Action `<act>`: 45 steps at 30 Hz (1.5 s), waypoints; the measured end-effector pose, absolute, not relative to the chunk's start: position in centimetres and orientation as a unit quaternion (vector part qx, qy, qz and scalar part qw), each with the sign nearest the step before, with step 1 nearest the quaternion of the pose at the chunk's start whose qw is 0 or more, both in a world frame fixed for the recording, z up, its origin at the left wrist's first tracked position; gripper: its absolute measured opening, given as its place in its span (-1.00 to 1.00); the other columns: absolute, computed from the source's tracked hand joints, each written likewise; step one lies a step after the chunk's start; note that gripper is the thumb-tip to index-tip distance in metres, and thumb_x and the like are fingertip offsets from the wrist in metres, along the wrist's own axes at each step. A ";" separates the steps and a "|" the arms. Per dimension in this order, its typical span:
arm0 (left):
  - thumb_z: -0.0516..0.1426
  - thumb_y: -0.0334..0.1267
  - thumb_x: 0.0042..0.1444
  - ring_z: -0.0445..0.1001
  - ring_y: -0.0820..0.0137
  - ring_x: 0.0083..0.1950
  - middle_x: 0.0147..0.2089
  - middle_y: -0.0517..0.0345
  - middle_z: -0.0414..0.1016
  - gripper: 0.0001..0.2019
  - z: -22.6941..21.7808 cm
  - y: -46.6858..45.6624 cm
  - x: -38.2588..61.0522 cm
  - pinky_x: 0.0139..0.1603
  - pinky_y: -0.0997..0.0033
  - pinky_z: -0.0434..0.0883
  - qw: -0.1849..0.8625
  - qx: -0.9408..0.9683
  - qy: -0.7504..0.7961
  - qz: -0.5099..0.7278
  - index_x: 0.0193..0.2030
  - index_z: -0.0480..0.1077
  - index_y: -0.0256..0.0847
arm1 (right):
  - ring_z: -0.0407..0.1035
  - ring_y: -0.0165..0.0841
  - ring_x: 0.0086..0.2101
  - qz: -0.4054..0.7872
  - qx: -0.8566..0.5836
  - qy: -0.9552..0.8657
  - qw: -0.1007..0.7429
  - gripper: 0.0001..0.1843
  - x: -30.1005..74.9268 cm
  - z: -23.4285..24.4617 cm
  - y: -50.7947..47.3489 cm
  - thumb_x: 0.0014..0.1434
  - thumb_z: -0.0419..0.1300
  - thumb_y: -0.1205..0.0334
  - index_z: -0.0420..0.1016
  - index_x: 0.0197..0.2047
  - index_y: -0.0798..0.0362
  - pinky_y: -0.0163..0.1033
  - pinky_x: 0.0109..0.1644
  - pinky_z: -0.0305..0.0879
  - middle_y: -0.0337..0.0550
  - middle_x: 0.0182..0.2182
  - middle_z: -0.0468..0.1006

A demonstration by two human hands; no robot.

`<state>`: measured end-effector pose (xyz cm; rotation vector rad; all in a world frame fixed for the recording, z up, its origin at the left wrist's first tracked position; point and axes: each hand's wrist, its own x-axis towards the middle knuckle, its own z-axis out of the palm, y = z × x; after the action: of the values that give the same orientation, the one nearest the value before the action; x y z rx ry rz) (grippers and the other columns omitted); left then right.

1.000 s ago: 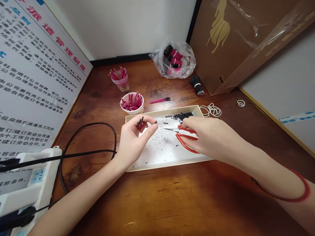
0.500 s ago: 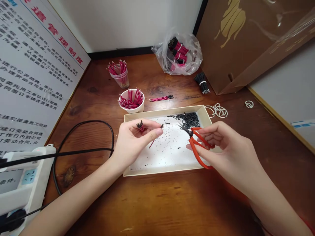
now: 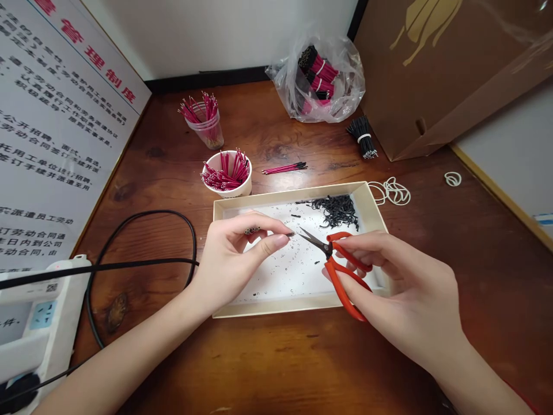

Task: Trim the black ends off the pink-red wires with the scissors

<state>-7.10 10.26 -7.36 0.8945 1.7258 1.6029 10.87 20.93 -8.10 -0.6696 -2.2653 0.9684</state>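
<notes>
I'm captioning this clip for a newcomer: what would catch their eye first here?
First come the red-handled scissors in the right hand, held over a cream tray with a heap of curled black wire pieces at its far side. Beside them, the left hand pinches a small bunch of wires. Behind the tray, a white cup bristles with red wires.

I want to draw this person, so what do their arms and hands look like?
Both arms are bare, with no sleeves or gloves. The left hand and the right hand are slim, with short, unpainted nails and no rings that I can see. A thin red band just shows at the edge of the view, by the right arm.
</notes>
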 end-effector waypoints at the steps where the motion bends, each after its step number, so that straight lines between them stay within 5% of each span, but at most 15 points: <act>1: 0.32 -0.43 0.01 0.52 0.41 -0.34 -0.38 0.17 0.64 -0.89 -7.4 10.2 -7.1 -0.34 0.42 0.41 0.304 0.343 0.652 0.604 -0.41 0.64 -0.12 | 0.37 -0.40 -0.44 0.363 -0.252 -0.849 0.292 -0.77 10.9 -8.1 20.9 0.09 0.28 0.44 0.46 -0.21 -0.06 -0.23 -0.37 0.39 -0.27 -0.38 0.57; 45: 0.32 -0.43 0.03 0.49 0.40 -0.32 -0.38 0.17 0.62 -0.89 -7.8 10.0 -7.1 -0.31 0.40 0.38 0.296 0.358 0.643 0.609 -0.39 0.64 -0.11 | 0.38 -0.42 -0.49 0.355 -0.255 -0.852 0.289 -0.81 10.8 -8.1 20.5 0.09 0.29 0.41 0.48 -0.23 -0.04 -0.25 -0.40 0.41 -0.28 -0.42 0.58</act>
<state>-7.09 9.99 -7.75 0.9530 1.7110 1.6187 10.79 20.47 -8.10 -0.6796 -2.2735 0.9463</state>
